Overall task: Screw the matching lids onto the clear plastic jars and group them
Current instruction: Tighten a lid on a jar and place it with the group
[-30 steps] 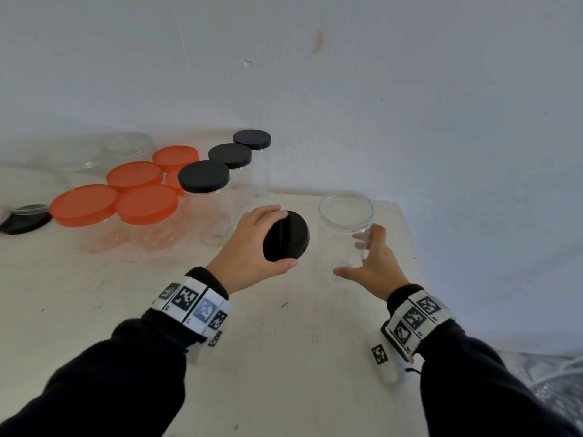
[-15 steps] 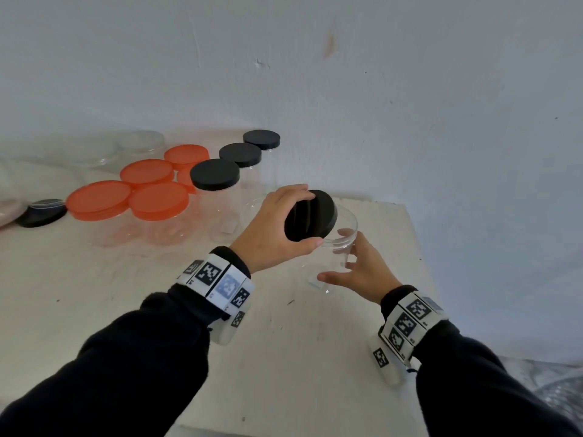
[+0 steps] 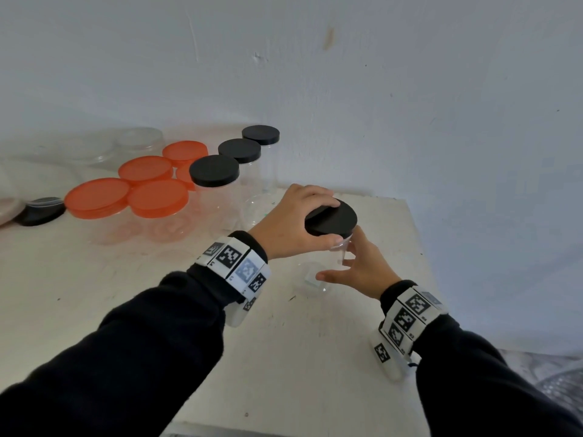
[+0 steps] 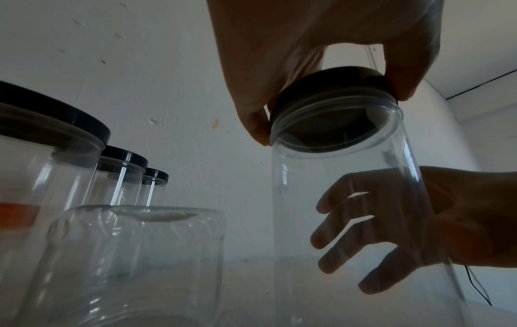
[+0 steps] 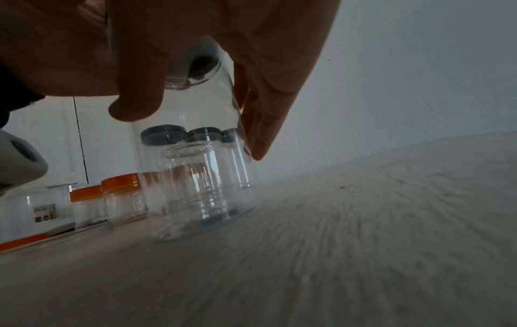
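My left hand grips a black lid by its rim and holds it on the mouth of a clear jar. The left wrist view shows the lid sitting slightly askew over the jar's threaded neck. My right hand holds the jar's side, thumb in front and fingers wrapped behind; the fingers show through the clear wall. The jar stands near the right rear corner of the white table.
Three black-lidded jars line up toward the wall, with several orange-lidded jars to their left. An open clear jar stands just behind my left hand. A loose black lid lies far left. The table's right edge is close.
My left hand carried the black lid rightward and laid it flat on the jar's mouth. My right hand closed around the jar's side and drew the jar slightly nearer.
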`<state>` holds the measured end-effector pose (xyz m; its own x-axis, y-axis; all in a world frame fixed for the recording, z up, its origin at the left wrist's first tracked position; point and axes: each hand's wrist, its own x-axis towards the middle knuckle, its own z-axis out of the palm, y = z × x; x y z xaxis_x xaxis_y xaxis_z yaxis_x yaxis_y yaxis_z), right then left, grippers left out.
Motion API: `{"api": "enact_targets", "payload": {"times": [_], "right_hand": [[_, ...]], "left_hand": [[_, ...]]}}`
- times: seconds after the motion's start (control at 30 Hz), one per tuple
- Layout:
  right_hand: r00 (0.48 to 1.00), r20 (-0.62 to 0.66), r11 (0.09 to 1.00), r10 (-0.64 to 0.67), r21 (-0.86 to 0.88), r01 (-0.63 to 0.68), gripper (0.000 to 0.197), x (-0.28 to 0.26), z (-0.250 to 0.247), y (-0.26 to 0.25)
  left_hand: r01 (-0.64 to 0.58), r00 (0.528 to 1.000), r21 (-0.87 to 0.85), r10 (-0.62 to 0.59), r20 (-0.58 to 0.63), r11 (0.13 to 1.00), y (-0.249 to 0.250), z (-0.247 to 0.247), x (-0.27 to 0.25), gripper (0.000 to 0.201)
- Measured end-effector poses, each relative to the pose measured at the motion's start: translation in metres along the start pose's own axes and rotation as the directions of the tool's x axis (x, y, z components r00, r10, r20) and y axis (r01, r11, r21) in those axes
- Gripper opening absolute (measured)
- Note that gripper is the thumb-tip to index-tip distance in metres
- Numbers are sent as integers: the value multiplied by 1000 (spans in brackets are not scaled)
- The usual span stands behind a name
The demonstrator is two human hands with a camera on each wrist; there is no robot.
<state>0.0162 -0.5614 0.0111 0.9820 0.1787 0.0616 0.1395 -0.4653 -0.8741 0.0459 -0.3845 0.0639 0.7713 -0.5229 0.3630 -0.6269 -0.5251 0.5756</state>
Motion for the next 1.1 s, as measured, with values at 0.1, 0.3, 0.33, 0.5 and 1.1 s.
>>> {"api": "enact_targets", "payload": {"times": [0.1,0.3,0.33,0.5,1.1], "right_hand": [[1000,11,1000,-5,-19,5,81,0,1,-1],[996,74,996,46,-73,-40,91,-4,-9,0],[995,74,996,67,-62,-62,95,-5,-14,0],[999,44,999,23,-24,-22,92,-5,-45,-38],[850,499,583,169,-746,322,80,34,-40,-145]], "left_hand": [[11,1000,-46,-12,-8,999,-1,2,-4,63],[107,991,-297,-125,-41,949,-4,13,-18,102],[141,986,-359,-162,-30,923,-5,16,-20,107],[210,964,-512,-263,-34,833,-11,32,-28,110],[253,938,-509,-338,-80,823,-15,37,-25,75]]}}
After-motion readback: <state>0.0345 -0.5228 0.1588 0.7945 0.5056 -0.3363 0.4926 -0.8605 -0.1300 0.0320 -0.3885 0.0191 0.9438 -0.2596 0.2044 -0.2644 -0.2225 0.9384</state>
